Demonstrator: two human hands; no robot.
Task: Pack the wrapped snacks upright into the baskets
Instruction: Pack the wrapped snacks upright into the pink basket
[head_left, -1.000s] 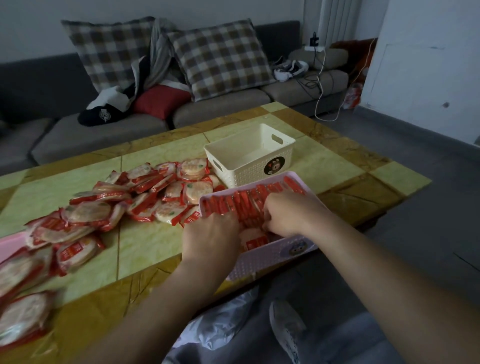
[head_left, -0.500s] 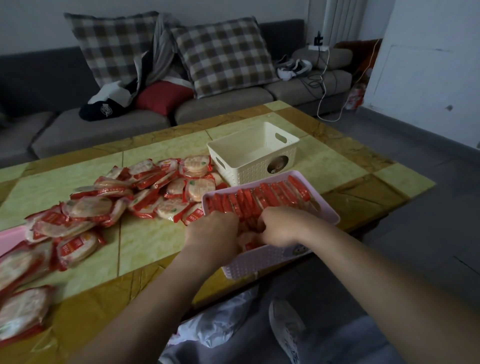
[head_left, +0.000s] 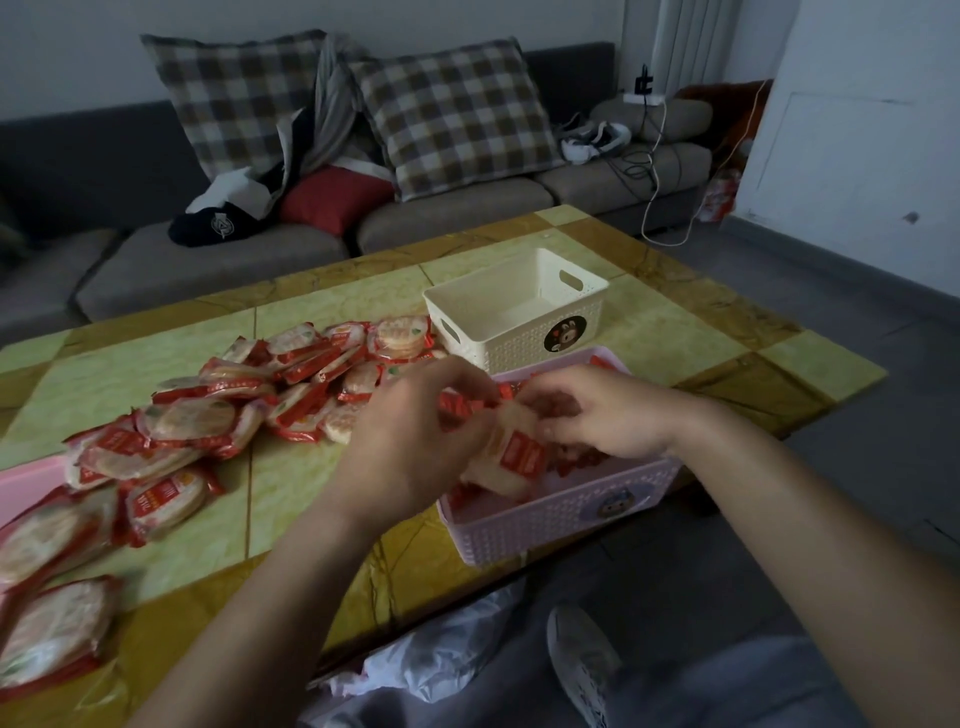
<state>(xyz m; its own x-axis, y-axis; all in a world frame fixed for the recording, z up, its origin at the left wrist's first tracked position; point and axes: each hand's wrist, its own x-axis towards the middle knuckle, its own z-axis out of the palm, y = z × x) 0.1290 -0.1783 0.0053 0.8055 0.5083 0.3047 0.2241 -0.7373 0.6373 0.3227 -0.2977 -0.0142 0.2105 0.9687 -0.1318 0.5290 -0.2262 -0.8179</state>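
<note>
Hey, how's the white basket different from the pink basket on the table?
The white basket is empty; the pink basket holds red wrapped snacks. The white basket sits farther back on the table, while the pink basket is at the near edge. Both are perforated plastic with a round sticker on the front.

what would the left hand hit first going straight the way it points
The left hand holds a wrapped snack; past that, probably the red snacks packed in the pink basket, though depth is unclear.

Home living room: sofa, cushions
</note>
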